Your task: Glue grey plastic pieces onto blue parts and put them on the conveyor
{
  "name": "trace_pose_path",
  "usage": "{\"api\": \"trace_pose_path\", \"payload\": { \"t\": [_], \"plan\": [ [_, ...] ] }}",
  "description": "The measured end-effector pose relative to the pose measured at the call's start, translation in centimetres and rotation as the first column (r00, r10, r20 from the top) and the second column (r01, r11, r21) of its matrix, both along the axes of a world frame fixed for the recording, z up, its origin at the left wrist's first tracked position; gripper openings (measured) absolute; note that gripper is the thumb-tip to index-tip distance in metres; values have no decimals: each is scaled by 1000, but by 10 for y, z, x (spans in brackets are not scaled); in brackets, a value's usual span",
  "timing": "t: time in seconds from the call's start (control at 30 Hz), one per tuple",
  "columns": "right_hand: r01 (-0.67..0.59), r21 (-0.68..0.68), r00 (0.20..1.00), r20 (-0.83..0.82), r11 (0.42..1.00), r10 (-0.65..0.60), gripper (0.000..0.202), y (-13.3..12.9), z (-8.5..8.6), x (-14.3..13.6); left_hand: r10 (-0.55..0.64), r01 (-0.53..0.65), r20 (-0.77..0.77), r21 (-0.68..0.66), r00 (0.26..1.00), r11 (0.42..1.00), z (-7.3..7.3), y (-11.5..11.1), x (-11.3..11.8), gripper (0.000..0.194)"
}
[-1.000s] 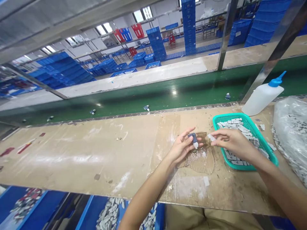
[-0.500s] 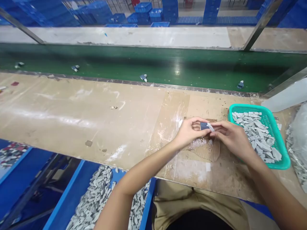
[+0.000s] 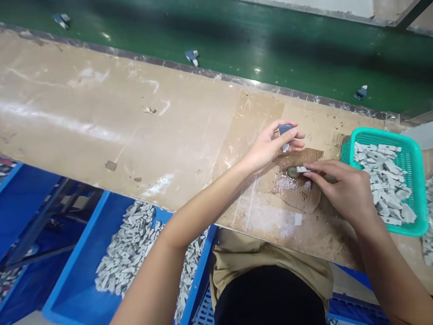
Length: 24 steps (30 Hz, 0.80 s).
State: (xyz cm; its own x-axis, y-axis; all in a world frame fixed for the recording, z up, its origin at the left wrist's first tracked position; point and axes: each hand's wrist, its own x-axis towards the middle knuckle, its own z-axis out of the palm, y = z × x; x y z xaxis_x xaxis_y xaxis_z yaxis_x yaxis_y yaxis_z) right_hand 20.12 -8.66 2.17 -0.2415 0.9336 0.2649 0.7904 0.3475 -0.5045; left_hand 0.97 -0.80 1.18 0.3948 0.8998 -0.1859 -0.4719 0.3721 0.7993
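My left hand (image 3: 275,142) holds a dark blue-grey piece (image 3: 285,130) between thumb and fingers, with a small pale part showing at its lower end. My right hand (image 3: 341,185) pinches a small light grey piece (image 3: 301,169) at its fingertips. The tip of that piece is at a small round dark dish (image 3: 292,172), which sits on a stained cardboard patch (image 3: 306,198) on the worktable. The two hands are apart, the left one farther up the table.
A green basket (image 3: 420,194) of light grey pieces stands at the right. Blue-and-grey pieces lie on the green belt (image 3: 223,36) beyond the worktable (image 3: 189,149). A blue bin (image 3: 81,253) of grey pieces is below the near edge.
My hands have separated; the right one has come down to the dish with a grey piece, while the left keeps the blue-grey piece. The view has tilted down.
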Motion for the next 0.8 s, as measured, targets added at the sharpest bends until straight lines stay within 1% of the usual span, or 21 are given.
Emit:
{"api": "trace_pose_path", "payload": {
  "t": [0.1,0.2,0.3,0.43,0.5,0.6,0.7,0.8],
  "plan": [
    [-126,122,986,126,984,111,20,2,-2,-2,2,-4,-18,-75,1000,997,2,-1,0,26],
    [-206,166,966,193,964,173,20,3,-2,-3,-12,13,10,-105,1000,994,1,-1,0,34],
    [-224,185,958,224,957,181,17,2,-1,-3,-53,60,69,-114,996,992,-4,4,-3,42],
    [-235,175,953,236,956,191,16,1,-1,-3,-107,123,129,-116,986,986,-5,8,-8,44],
    [-235,166,953,233,958,194,16,1,-3,-3,-119,134,138,-103,983,986,-5,8,-9,46],
    [-246,155,951,231,957,207,17,2,-5,-2,-112,118,100,-52,989,992,-6,6,-9,43],
    [-259,148,948,230,955,221,18,2,-5,-2,-114,114,47,-3,992,993,-7,5,-8,33],
    [-243,156,955,212,957,208,20,1,-2,-3,-91,91,0,-2,996,996,-6,5,-7,28]
  ]
}}
